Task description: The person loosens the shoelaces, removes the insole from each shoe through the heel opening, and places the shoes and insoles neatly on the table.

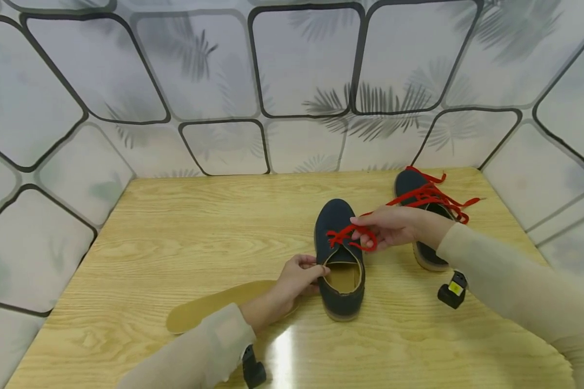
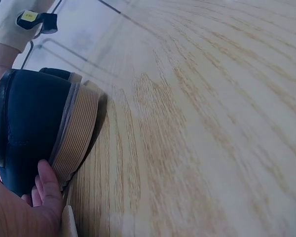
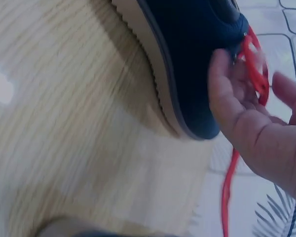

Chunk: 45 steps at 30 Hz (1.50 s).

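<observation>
A dark blue shoe (image 1: 337, 219) with a tan lining stands on the table, its toe pointing away from me. My left hand (image 1: 296, 281) grips its left side, the thumb over the opening's rim and the fingers against the outer wall. In the left wrist view, those fingertips (image 2: 48, 173) touch the blue upper just above the ridged sole (image 2: 79, 128). At the shoe's right side, my right hand (image 1: 394, 224) holds the red shoelace (image 1: 367, 237), which forms a loop by the fingers. From there the lace runs partly through the eyelets; the exact threading is too small to tell.
A second dark blue shoe (image 1: 409, 182) with loose red laces (image 1: 430, 193) lies to the right, partly behind my right forearm. A tan insole (image 1: 209, 308) lies under my left wrist. The wooden table (image 1: 199, 216) meets patterned walls (image 1: 302, 65) at the back and sides.
</observation>
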Each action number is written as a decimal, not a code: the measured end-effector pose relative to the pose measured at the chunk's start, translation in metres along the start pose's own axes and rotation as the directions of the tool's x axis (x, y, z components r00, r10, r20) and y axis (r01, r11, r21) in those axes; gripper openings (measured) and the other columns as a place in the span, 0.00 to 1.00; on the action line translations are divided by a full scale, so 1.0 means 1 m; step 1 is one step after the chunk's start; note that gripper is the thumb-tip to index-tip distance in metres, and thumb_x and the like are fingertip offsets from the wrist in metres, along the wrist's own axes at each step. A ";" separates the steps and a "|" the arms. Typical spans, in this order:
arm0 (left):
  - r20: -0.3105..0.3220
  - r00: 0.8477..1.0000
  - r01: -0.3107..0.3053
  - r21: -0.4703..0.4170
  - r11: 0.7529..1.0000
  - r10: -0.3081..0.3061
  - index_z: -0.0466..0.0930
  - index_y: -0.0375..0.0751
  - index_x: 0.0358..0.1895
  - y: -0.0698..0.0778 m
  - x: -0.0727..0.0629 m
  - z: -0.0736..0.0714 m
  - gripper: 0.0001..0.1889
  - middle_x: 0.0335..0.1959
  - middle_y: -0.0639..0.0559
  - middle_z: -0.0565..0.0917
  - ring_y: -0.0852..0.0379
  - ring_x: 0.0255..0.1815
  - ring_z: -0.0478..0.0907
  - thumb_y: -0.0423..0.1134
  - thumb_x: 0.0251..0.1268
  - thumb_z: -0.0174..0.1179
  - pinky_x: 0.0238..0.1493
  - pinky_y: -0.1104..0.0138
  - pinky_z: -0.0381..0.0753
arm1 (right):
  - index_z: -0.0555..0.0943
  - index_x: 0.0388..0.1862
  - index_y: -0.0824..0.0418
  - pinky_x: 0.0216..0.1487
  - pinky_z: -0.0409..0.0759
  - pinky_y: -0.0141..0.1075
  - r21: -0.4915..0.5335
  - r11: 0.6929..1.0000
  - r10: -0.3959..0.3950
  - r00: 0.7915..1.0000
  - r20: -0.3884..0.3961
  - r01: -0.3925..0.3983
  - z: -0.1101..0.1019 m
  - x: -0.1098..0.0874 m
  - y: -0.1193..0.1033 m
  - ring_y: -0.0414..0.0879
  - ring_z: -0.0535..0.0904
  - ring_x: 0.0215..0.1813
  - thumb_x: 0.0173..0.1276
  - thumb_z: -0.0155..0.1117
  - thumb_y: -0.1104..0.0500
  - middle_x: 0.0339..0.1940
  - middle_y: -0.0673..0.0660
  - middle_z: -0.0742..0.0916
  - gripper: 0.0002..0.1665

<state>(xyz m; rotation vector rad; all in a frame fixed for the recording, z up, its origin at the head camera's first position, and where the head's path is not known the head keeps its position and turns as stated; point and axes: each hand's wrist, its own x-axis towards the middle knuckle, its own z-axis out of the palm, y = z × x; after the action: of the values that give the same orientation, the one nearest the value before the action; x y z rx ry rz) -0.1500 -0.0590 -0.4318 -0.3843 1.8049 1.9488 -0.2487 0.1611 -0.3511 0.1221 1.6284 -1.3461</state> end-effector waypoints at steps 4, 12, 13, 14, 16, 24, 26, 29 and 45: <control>0.011 1.000 -0.005 -0.006 1.000 0.005 0.67 0.30 0.55 0.000 -0.001 0.000 0.27 0.40 0.44 0.75 0.56 0.30 0.77 0.34 0.51 0.64 0.31 0.69 0.83 | 0.78 0.43 0.70 0.48 0.81 0.39 -0.086 0.996 -0.015 1.000 0.013 0.016 -0.010 -0.008 0.001 0.44 0.80 0.34 0.73 0.52 0.58 0.32 0.55 0.84 0.15; 0.018 1.000 -0.023 -0.004 1.000 0.023 0.66 0.30 0.56 0.000 -0.002 -0.001 0.27 0.40 0.46 0.74 0.57 0.31 0.77 0.35 0.52 0.64 0.31 0.69 0.83 | 0.79 0.34 0.59 0.53 0.78 0.39 0.164 0.980 -0.123 0.992 0.031 0.116 -0.013 -0.008 -0.004 0.44 0.79 0.36 0.76 0.46 0.56 0.30 0.52 0.81 0.16; 0.018 1.000 -0.024 -0.003 1.000 0.024 0.66 0.30 0.56 0.000 -0.002 -0.001 0.27 0.40 0.46 0.74 0.57 0.31 0.77 0.35 0.52 0.64 0.31 0.69 0.82 | 0.79 0.34 0.59 0.53 0.78 0.39 0.242 0.962 -0.141 0.989 0.034 0.129 -0.012 -0.008 -0.005 0.44 0.78 0.37 0.77 0.44 0.55 0.31 0.52 0.81 0.17; 0.019 0.999 -0.028 -0.002 1.000 0.028 0.66 0.30 0.56 0.001 -0.002 -0.001 0.27 0.39 0.46 0.74 0.57 0.31 0.76 0.35 0.52 0.64 0.31 0.69 0.82 | 0.79 0.33 0.59 0.52 0.78 0.39 0.311 0.940 -0.160 0.986 0.036 0.141 -0.011 -0.007 -0.006 0.43 0.78 0.37 0.77 0.43 0.55 0.31 0.52 0.81 0.18; 0.022 0.999 -0.034 -0.002 0.999 0.035 0.66 0.30 0.56 0.000 -0.002 -0.001 0.27 0.39 0.47 0.74 0.58 0.31 0.76 0.35 0.53 0.63 0.31 0.69 0.82 | 0.79 0.32 0.59 0.51 0.77 0.38 0.409 0.899 -0.178 0.984 0.021 0.154 -0.009 -0.005 -0.007 0.42 0.78 0.36 0.78 0.42 0.55 0.29 0.51 0.81 0.20; 0.023 0.999 -0.027 -0.004 1.000 0.027 0.66 0.30 0.56 0.000 -0.002 -0.001 0.27 0.40 0.46 0.75 0.57 0.31 0.76 0.34 0.52 0.63 0.31 0.69 0.82 | 0.81 0.30 0.58 0.44 0.77 0.35 0.537 0.830 -0.150 0.988 -0.039 0.148 -0.005 -0.005 -0.012 0.41 0.75 0.30 0.75 0.49 0.53 0.23 0.49 0.80 0.18; 0.021 1.000 -0.024 -0.001 1.000 0.024 0.66 0.31 0.56 0.000 -0.001 -0.001 0.27 0.40 0.46 0.75 0.57 0.30 0.76 0.35 0.52 0.64 0.31 0.69 0.82 | 0.82 0.30 0.59 0.44 0.76 0.35 0.572 0.809 -0.125 0.991 -0.057 0.135 -0.006 -0.006 -0.014 0.40 0.75 0.31 0.74 0.49 0.54 0.24 0.49 0.80 0.18; 0.020 0.999 -0.025 0.006 1.000 0.025 0.66 0.31 0.56 0.000 -0.002 -0.001 0.27 0.40 0.46 0.75 0.57 0.29 0.76 0.35 0.53 0.64 0.31 0.69 0.82 | 0.81 0.32 0.60 0.46 0.75 0.34 0.625 0.774 -0.070 0.995 -0.075 0.101 -0.007 -0.010 -0.018 0.40 0.75 0.32 0.75 0.49 0.54 0.26 0.50 0.81 0.17; 0.023 1.000 -0.021 0.003 1.000 0.021 0.66 0.31 0.58 0.000 -0.001 -0.001 0.28 0.40 0.46 0.75 0.57 0.31 0.76 0.34 0.53 0.63 0.31 0.68 0.83 | 0.79 0.30 0.67 0.54 0.71 0.32 0.816 0.577 0.060 0.996 -0.070 0.023 -0.017 -0.023 -0.033 0.43 0.75 0.35 0.74 0.48 0.54 0.28 0.53 0.80 0.20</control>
<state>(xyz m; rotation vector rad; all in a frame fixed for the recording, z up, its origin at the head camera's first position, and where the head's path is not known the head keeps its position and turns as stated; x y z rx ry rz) -0.1491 -0.0606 -0.4313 -0.3416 1.8042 1.9570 -0.2670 0.1729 -0.3134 0.7687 0.9198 -2.0160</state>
